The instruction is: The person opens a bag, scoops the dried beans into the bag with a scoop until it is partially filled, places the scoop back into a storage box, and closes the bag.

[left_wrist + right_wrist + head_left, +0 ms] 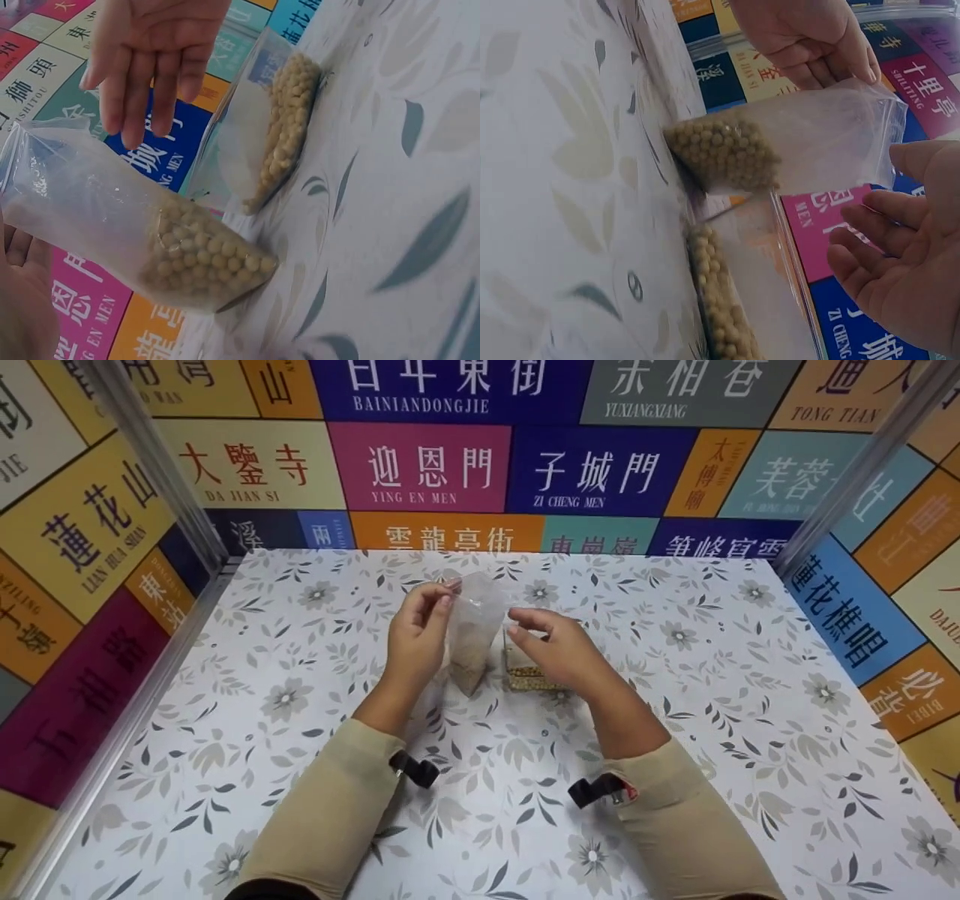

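Observation:
My left hand (420,634) pinches the upper edge of a clear plastic zip bag (480,615), also seen in the right wrist view, where the left hand (810,37) grips the bag's far corner. Pale round beans (206,259), resembling soybeans, fill the bag's lower part, and its bottom corner is down at the tablecloth. On the other side of the bag's mouth, my right hand (559,649) has its fingers loosely spread; in the right wrist view its thumb (907,156) is close to the bag's edge, contact unclear. Below that hand stands a second clear bag (236,142) of similar beans.
A white tablecloth (480,810) with grey flowers and leaves covers the table. Behind it rises a wall of coloured sign panels (420,465), with more panels on both sides. Metal posts (172,487) mark the back corners.

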Demonstrator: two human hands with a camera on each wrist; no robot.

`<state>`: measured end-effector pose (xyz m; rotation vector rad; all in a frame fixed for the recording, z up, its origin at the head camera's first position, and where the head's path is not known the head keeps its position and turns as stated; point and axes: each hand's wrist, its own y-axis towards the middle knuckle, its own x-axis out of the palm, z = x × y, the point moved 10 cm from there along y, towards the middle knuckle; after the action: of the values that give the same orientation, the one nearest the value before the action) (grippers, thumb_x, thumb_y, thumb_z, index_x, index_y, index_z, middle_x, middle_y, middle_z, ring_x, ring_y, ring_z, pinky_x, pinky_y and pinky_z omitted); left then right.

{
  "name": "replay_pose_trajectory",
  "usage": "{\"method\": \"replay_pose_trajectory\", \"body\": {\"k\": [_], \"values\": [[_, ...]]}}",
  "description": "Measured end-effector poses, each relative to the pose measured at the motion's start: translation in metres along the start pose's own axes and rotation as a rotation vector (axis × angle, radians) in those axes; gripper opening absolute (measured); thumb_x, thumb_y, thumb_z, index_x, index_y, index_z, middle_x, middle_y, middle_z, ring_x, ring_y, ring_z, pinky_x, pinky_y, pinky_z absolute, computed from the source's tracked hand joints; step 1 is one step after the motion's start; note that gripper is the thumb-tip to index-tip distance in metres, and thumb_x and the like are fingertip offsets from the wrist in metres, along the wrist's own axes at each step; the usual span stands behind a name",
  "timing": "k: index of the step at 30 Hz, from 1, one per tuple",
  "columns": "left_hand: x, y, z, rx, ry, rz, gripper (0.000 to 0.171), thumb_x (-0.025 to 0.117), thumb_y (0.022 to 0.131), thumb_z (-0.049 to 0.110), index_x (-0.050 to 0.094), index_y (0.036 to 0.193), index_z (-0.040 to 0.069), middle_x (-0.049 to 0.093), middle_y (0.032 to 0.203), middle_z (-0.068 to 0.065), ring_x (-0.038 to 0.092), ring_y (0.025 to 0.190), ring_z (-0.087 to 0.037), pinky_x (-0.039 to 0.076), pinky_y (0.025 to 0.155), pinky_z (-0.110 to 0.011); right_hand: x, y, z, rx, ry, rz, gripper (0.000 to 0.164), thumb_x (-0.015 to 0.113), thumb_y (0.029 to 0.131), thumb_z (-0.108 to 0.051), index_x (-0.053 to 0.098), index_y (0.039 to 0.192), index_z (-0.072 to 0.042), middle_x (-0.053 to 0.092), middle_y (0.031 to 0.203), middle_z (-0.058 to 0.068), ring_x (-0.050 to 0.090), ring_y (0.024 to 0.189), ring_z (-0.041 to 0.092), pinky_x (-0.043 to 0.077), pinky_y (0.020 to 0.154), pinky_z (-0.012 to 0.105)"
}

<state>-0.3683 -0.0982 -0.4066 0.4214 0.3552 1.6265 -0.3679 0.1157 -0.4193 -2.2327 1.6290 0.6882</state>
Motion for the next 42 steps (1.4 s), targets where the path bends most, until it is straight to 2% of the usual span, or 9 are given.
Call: {"method": "replay_pose_trajectory", "body": {"k": [5,9,12,16,21,27,32,37,42], "values": [[-0.020,-0.006,0.002,0.008,0.057,0.013,0.017,0.058,0.110,0.014,0.064,0.122,0.003,0.072,0.138,-0.009,0.065,0.136,-0.019,0.052,0.116,-0.031,0.030,0.007,-0.015,0.003,0.024,-0.022,0.057,0.061,0.108,-0.042,0.055,0.156,-0.012,0.055,0.162,0.012,0.051,0.152,0.033,0.044,0.125,0.051],[-0.037,-0.010,0.004,0.015,0.110,0.044,0.019,0.058,0.111,0.018,0.065,0.124,0.006,0.072,0.136,-0.006,0.065,0.132,-0.017,0.053,0.113,-0.031,0.047,0.011,-0.027,-0.012,0.087,-0.004,0.059,0.065,0.106,-0.041,0.055,0.156,-0.012,0.054,0.161,0.017,0.055,0.147,0.038,0.048,0.122,0.052],[-0.044,-0.013,0.007,0.019,0.128,0.062,0.019,0.057,0.112,0.020,0.066,0.125,0.009,0.073,0.136,-0.002,0.066,0.131,-0.014,0.053,0.113,-0.031,0.056,0.012,-0.034,-0.019,0.122,0.012,0.062,0.069,0.103,-0.042,0.054,0.157,-0.013,0.055,0.162,0.015,0.058,0.145,0.038,0.051,0.119,0.050],[-0.041,-0.018,0.012,0.027,0.118,0.070,0.019,0.058,0.111,0.017,0.067,0.124,0.007,0.074,0.136,-0.002,0.067,0.131,-0.014,0.053,0.114,-0.030,0.064,0.013,-0.035,-0.012,0.154,0.040,0.073,0.074,0.100,-0.044,0.049,0.160,-0.012,0.054,0.163,0.009,0.056,0.148,0.030,0.051,0.120,0.046],[-0.032,-0.021,0.016,0.006,0.130,0.061,0.018,0.061,0.110,0.017,0.069,0.123,0.007,0.075,0.135,-0.003,0.068,0.130,-0.014,0.054,0.112,-0.028,0.066,0.014,-0.032,0.001,0.189,0.090,0.085,0.080,0.096,-0.043,0.040,0.165,-0.011,0.054,0.163,0.010,0.055,0.149,0.024,0.048,0.123,0.043],[-0.029,-0.022,0.017,-0.004,0.143,0.034,0.019,0.062,0.109,0.020,0.070,0.125,0.011,0.074,0.135,-0.001,0.066,0.132,-0.012,0.052,0.115,-0.029,0.062,0.013,-0.033,-0.001,0.220,0.135,0.073,0.077,0.099,-0.033,0.046,0.162,-0.013,0.058,0.160,0.010,0.059,0.146,0.024,0.050,0.120,0.040],[-0.036,-0.020,0.016,-0.005,0.106,0.037,0.027,0.055,0.112,0.022,0.067,0.134,0.012,0.071,0.139,-0.003,0.064,0.137,-0.014,0.051,0.119,-0.033,0.062,0.013,-0.036,-0.019,0.245,0.144,0.065,0.075,0.101,-0.029,0.050,0.159,-0.012,0.063,0.154,0.012,0.062,0.141,0.026,0.053,0.118,0.040],[-0.048,-0.013,0.007,-0.086,0.082,0.056,0.038,0.043,0.114,0.021,0.058,0.148,0.015,0.064,0.152,-0.002,0.056,0.146,-0.016,0.041,0.128,-0.037,0.066,0.011,-0.043,-0.066,0.277,0.113,0.064,0.074,0.102,-0.026,0.050,0.159,-0.009,0.061,0.157,0.011,0.063,0.140,0.026,0.054,0.117,0.041],[-0.047,-0.009,-0.008,-0.243,-0.001,-0.017,0.046,0.040,0.114,0.023,0.050,0.159,0.017,0.054,0.163,-0.002,0.045,0.156,-0.016,0.030,0.134,-0.038,0.067,0.007,-0.048,-0.103,0.310,0.083,0.060,0.072,0.104,-0.024,0.051,0.158,-0.010,0.054,0.164,0.006,0.054,0.150,0.027,0.046,0.125,0.042]]}}
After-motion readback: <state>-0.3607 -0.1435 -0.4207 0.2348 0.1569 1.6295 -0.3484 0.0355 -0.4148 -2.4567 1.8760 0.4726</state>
